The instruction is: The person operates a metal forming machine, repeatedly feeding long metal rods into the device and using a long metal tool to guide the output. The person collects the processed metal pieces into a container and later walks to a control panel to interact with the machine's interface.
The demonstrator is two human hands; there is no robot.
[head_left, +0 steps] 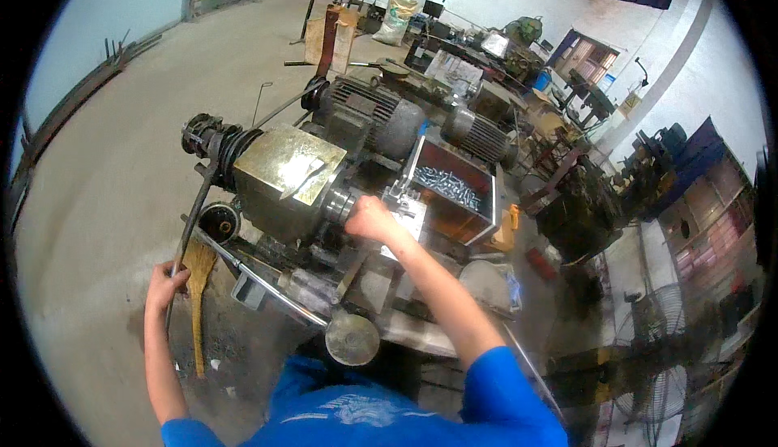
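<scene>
My left hand [168, 283] is wrapped round the lower part of a long dark lever [193, 218], which runs up to the black pulley end of a lathe-like machine. The machine's metal headstock [284, 167] lies between my two hands. My right hand [374, 220] is closed right at the round steel spindle nose [337, 205]. Its fingertips are hidden behind the hand, so what they hold does not show. Just beyond my right hand is a metal tool holder [403, 201]. An open box [455, 224] of small shiny metal pieces [448, 186] stands to its right.
A straw broom [198, 309] stands by the lever. A long bar with a round metal disc [352, 339] crosses in front of me. Electric motors [373, 115] sit behind the headstock. Other machines [579, 212] line the right side. A sack [397, 19] stands far back.
</scene>
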